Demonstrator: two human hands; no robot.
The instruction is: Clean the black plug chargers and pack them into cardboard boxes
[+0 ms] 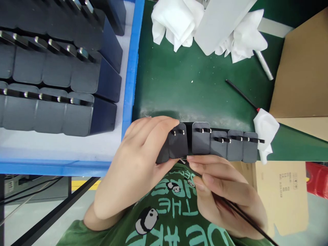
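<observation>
A row of dark grey plug adapters (pixel 201 143) with metal-tipped prongs stands along the near edge of the green bench. My left hand (pixel 140 160) wraps round the adapters at the row's left end, thumb below and fingers above. A narrow gap separates those from the adapters to the right. Just beneath the row, my right hand (pixel 225 191) pinches a thin dark rod (pixel 246 218) that runs back past the palm to the lower right. The rod's front end lies near the gap, partly hidden by my fingers, beside a small whitish sliver.
At left, a blue-edged tray (pixel 129 85) holds rows of similar adapters. Crumpled white cloths (pixel 176 24) and a light grey panel (pixel 220 27) lie at the back. A slim dark tool (pixel 242 94) and a white cloth (pixel 266 131) rest right, near a cardboard box (pixel 304 68).
</observation>
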